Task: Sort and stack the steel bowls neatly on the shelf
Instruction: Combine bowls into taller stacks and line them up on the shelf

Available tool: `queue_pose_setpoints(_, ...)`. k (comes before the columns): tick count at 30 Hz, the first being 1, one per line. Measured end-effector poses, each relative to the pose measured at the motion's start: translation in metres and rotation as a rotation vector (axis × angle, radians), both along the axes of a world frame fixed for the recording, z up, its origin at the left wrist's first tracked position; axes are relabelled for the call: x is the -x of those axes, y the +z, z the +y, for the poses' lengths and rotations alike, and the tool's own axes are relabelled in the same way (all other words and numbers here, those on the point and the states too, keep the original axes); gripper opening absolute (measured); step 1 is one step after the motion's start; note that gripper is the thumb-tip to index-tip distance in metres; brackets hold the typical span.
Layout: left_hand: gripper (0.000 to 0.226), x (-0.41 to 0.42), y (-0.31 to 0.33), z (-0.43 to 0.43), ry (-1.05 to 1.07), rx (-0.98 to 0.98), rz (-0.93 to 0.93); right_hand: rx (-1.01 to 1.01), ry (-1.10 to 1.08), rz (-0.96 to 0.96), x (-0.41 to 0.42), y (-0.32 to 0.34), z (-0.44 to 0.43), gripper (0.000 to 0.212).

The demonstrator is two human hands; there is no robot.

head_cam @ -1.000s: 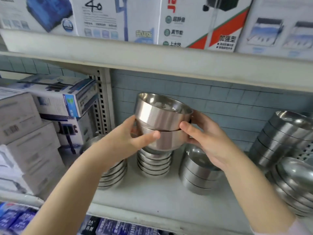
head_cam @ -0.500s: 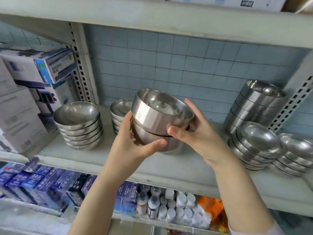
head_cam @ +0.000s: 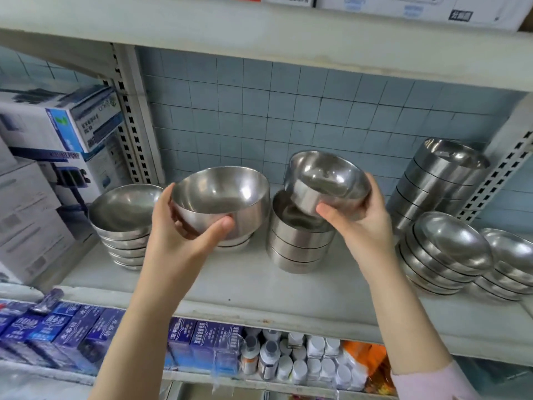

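The left hand [head_cam: 184,241] grips a wide steel bowl [head_cam: 222,202], fingers curled under it and thumb on its near wall; the bowl is empty. The right hand [head_cam: 360,229] clasps a smaller steel bowl [head_cam: 327,184], also empty, tilted above a straight-sided stack [head_cam: 297,243] at mid-shelf [head_cam: 259,287]. A rounded stack [head_cam: 124,223] sits toward the left end, three more toward the right. Behind the wide bowl another stack is mostly hidden.

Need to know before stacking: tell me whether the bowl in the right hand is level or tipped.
Tipped. The bowl in the right hand has its open mouth slanted toward the camera, above the straight-sided stack.
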State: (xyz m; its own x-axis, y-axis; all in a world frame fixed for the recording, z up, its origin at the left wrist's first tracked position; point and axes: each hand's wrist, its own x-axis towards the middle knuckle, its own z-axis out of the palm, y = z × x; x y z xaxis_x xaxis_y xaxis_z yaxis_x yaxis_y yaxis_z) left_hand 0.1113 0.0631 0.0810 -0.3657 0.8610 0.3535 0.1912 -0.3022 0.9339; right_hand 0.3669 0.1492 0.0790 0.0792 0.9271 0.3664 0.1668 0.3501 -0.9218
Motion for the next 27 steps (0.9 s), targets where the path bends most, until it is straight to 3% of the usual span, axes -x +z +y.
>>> queue_pose_setpoints(6, 0.091, 0.017, 0.001, 0.019, -0.015, -0.015, 0.001, 0.089, -0.045, -0.062, 0.019, -0.031, -0.001, 0.115)
queue_pose_setpoints(9, 0.087, 0.018, 0.002, 0.024, -0.027, -0.013, 0.000, 0.107, -0.034, -0.093, 0.017, -0.035, 0.002, 0.113)
queue_pose_setpoints(13, 0.099, 0.012, 0.010, 0.036, -0.129, -0.017, 0.021, 0.116, 0.020, -0.121, 0.010, -0.027, 0.006, 0.110)
queue_pose_setpoints(21, 0.108, -0.033, 0.032, 0.086, -0.308, -0.083, 0.118, 0.199, 0.055, -0.159, 0.003, -0.025, 0.009, 0.148)
queue_pose_setpoints(27, 0.099, -0.063, 0.022, 0.107, -0.381, -0.062, 0.223, 0.105, 0.089, 0.052, -0.011, -0.018, 0.006, 0.121)
